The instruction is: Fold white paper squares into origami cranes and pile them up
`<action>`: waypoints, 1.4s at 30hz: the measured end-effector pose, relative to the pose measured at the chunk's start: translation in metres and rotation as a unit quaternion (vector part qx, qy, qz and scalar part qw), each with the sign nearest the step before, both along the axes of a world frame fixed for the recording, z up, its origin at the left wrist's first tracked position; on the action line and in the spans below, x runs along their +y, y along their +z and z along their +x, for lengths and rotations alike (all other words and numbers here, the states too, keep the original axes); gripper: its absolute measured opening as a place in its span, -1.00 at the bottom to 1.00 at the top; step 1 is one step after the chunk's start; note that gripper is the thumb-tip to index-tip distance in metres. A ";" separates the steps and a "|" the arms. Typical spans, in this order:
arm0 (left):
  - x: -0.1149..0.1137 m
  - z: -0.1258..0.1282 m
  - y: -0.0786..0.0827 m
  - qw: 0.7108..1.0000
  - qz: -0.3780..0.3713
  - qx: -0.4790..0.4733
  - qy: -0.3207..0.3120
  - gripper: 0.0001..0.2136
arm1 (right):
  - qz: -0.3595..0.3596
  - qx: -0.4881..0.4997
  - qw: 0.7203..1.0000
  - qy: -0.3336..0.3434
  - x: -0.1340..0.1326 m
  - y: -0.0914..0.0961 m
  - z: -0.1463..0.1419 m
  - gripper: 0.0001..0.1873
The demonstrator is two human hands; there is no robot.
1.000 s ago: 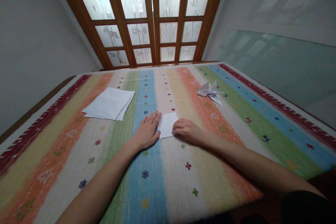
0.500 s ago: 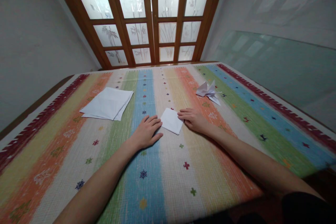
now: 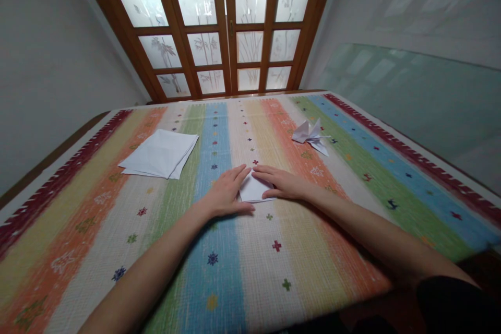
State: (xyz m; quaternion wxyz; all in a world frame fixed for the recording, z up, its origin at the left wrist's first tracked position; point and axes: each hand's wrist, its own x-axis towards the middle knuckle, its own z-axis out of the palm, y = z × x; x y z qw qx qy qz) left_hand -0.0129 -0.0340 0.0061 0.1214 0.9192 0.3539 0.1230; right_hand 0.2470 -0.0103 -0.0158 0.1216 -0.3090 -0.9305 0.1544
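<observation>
A small folded piece of white paper [image 3: 252,191] lies on the tablecloth between my hands, partly covered by them. My left hand [image 3: 226,193] rests along its left side, fingers stretched toward the top corner and thumb apart, near the lower edge. From the right, my right hand [image 3: 285,182] reaches over the paper. Its fingers extend flat to the top corner, and its thumb lies across the right part. Both hands are open, touching the paper with their fingers.
Several larger white sheets [image 3: 158,152] are stacked at the left. A folded white paper crane [image 3: 309,134] stands at the back right. The striped tablecloth [image 3: 211,282] covers the table, with a wooden glazed door [image 3: 230,26] beyond.
Both hands have moved inward over the folded paper, their fingertips coming close together at its top corner. The paper now looks like a triangle where it shows.
</observation>
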 end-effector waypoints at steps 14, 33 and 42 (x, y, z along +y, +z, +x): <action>0.007 0.003 -0.009 0.992 0.031 0.067 0.102 -0.15 | 0.076 0.179 0.950 -0.244 0.011 0.005 -0.008 -0.68; 0.006 -0.001 -0.015 0.992 0.041 0.030 0.112 -0.14 | -0.081 0.242 0.898 -0.359 -0.013 0.016 -0.033 -0.91; 0.005 0.001 -0.014 0.991 0.059 0.030 0.119 -0.15 | -0.142 0.293 0.884 -0.334 -0.017 0.013 -0.035 -0.91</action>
